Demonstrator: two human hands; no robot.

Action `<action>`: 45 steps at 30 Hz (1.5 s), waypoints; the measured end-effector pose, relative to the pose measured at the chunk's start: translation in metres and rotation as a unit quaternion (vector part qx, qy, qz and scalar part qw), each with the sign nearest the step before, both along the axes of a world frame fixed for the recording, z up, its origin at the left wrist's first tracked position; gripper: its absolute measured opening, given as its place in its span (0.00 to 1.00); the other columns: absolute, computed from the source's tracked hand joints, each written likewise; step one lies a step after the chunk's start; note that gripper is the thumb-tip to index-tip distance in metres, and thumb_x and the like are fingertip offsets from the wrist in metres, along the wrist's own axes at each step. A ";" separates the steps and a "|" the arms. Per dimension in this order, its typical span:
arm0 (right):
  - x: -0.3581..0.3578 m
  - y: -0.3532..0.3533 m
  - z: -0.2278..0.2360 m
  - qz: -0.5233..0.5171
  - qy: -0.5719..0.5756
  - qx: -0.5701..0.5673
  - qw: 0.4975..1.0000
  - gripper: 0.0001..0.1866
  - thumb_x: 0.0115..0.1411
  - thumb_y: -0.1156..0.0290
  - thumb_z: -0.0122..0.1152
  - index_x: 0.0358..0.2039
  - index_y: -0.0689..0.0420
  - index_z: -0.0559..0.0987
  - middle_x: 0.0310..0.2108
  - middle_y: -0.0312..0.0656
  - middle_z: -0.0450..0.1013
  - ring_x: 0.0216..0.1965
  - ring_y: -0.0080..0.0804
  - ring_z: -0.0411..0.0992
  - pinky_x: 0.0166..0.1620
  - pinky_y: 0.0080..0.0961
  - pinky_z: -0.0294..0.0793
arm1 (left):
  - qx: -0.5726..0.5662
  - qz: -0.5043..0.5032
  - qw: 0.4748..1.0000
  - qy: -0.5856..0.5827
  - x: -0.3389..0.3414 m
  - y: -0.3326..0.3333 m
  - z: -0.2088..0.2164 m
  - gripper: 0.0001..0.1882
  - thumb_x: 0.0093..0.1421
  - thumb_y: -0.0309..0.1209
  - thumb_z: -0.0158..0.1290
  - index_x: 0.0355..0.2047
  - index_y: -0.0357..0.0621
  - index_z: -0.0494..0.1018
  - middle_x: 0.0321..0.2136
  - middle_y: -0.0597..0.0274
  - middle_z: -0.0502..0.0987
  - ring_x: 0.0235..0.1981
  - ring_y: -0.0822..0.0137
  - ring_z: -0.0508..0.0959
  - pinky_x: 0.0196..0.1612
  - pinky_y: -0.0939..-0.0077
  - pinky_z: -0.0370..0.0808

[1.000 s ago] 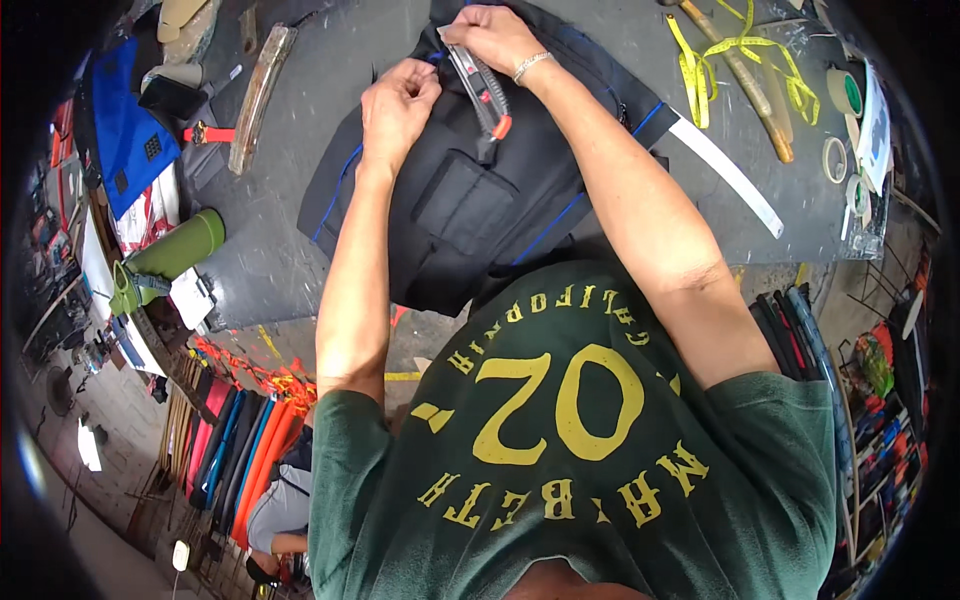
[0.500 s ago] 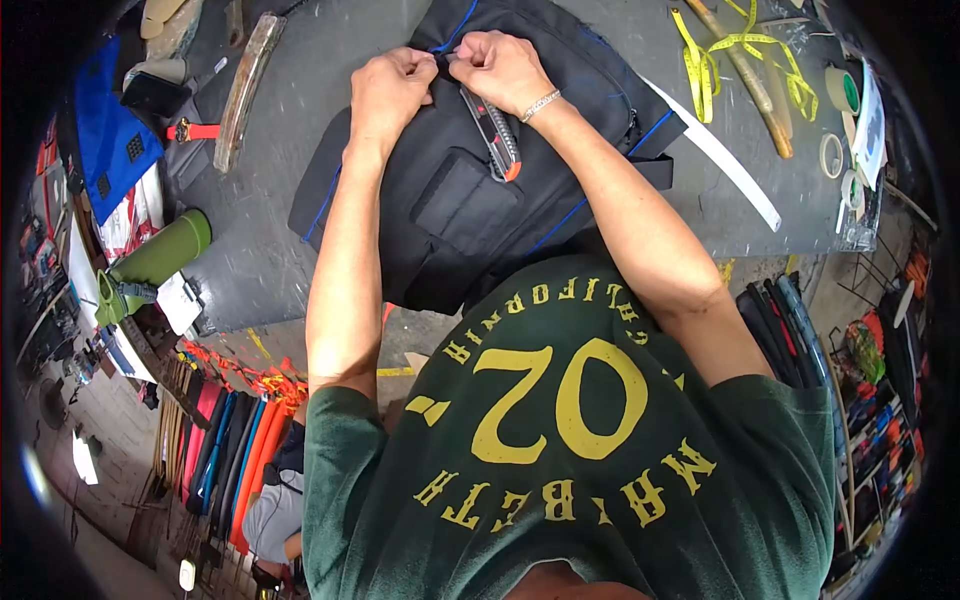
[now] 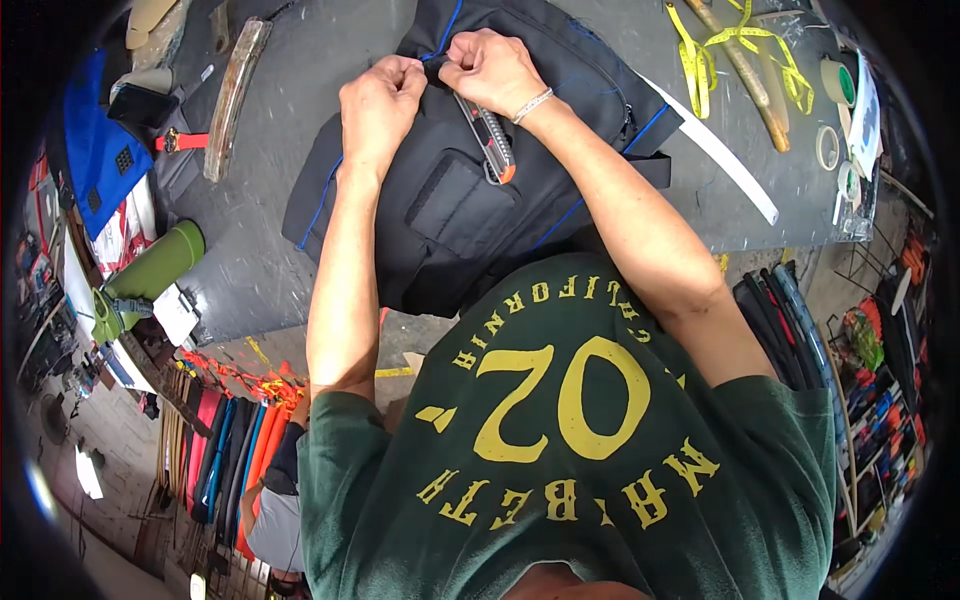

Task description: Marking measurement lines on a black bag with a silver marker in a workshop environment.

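Observation:
A black fabric bag (image 3: 380, 240) with blue piping lies on the dark table in front of me. At its far part, my left hand (image 3: 382, 100) is closed in a pinch on the fabric edge beside the blue piping. Close by on the right, my right hand (image 3: 492, 72) pinches the same edge, its fingers curled. What exactly lies between the fingertips is too small to make out. A utility knife (image 3: 487, 140) with a grey body and orange end rests on the bag below my right hand, which hides its upper end.
A yellow tape measure (image 3: 695, 65) and a wooden stick (image 3: 745, 75) lie at the far right, near tape rolls (image 3: 838, 82). A white strip (image 3: 735, 172) sticks out beside the bag. On the left are a tape-wrapped bar (image 3: 238, 100), red-strapped watch (image 3: 182, 141) and green roll (image 3: 165, 258).
My two hands have drawn slightly apart, the left one shifting left and a little nearer. Both still pinch the bag's edge. The knife has kept its place on the bag.

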State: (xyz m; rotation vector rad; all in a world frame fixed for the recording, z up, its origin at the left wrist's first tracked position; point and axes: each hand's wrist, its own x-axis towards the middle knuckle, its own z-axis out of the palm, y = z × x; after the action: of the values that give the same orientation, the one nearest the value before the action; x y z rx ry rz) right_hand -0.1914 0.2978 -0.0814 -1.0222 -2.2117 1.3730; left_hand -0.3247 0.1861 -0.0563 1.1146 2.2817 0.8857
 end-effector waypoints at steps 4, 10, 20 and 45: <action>0.000 -0.005 0.003 -0.014 0.024 -0.090 0.996 0.11 0.51 0.62 0.68 0.22 0.57 0.82 0.18 0.41 0.77 0.25 0.33 0.79 0.36 0.30 0.78 | 0.015 0.042 0.999 0.000 0.003 -0.003 -0.002 0.13 0.65 0.38 0.60 0.40 0.40 0.84 0.23 0.53 0.83 0.24 0.64 0.84 0.36 0.69 0.79; 0.001 -0.009 -0.001 -0.025 0.017 -0.053 0.998 0.11 0.52 0.63 0.69 0.24 0.58 0.82 0.27 0.43 0.80 0.29 0.34 0.80 0.39 0.32 0.79 | 0.012 0.071 0.996 -0.059 0.011 -0.004 -0.004 0.13 0.65 0.37 0.60 0.40 0.41 0.85 0.22 0.59 0.84 0.24 0.71 0.83 0.35 0.74 0.79; 0.004 -0.012 -0.008 -0.012 0.022 -0.006 1.000 0.11 0.56 0.64 0.70 0.27 0.59 0.82 0.28 0.38 0.80 0.41 0.32 0.79 0.45 0.31 0.78 | 0.026 0.106 0.991 -0.081 0.020 -0.004 -0.008 0.13 0.65 0.38 0.59 0.40 0.40 0.85 0.23 0.58 0.85 0.24 0.70 0.84 0.36 0.74 0.80; -0.003 0.010 0.008 0.072 -0.124 0.014 0.990 0.09 0.56 0.65 0.64 0.27 0.58 0.79 0.25 0.47 0.78 0.35 0.42 0.80 0.42 0.37 0.78 | 0.021 0.029 0.991 -0.130 0.006 -0.011 -0.013 0.12 0.67 0.35 0.57 0.41 0.39 0.83 0.24 0.58 0.83 0.24 0.72 0.82 0.34 0.75 0.78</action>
State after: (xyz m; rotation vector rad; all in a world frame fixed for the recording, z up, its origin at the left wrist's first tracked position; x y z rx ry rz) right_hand -0.1948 0.3074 -0.0734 -1.0934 -2.5225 1.3306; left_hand -0.3190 0.1756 -0.0697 0.8956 2.0967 1.0411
